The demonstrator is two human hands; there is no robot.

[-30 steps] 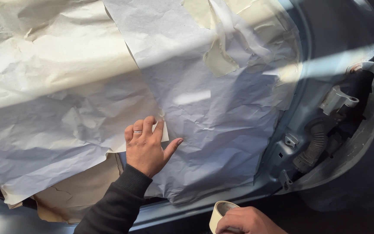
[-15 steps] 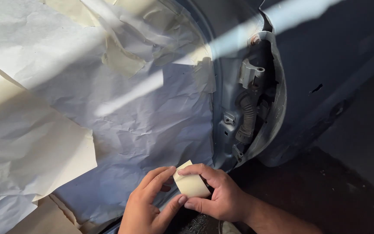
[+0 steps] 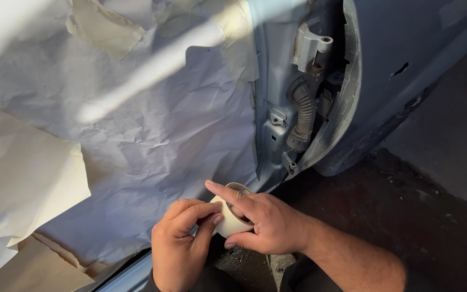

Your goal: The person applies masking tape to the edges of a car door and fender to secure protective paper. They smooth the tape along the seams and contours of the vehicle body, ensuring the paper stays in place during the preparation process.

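At six o'clock, the right hand [image 3: 268, 224] clamps a cream tape roll [image 3: 229, 216], fingers covering much of it. The left hand [image 3: 182, 243] pinches its near edge, wrist cut off below. Crumpled masking paper [image 3: 136, 135] hides the car panel at nine o'clock; a corrugated hose [image 3: 304, 116] sits shadowed at one o'clock.

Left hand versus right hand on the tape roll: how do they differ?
The right hand grips the tape roll around its body, forefinger stretched over the top; the left hand only pinches at the roll's near edge with thumb and fingertips. The right comes from the lower right, the left from below. Both are bare.
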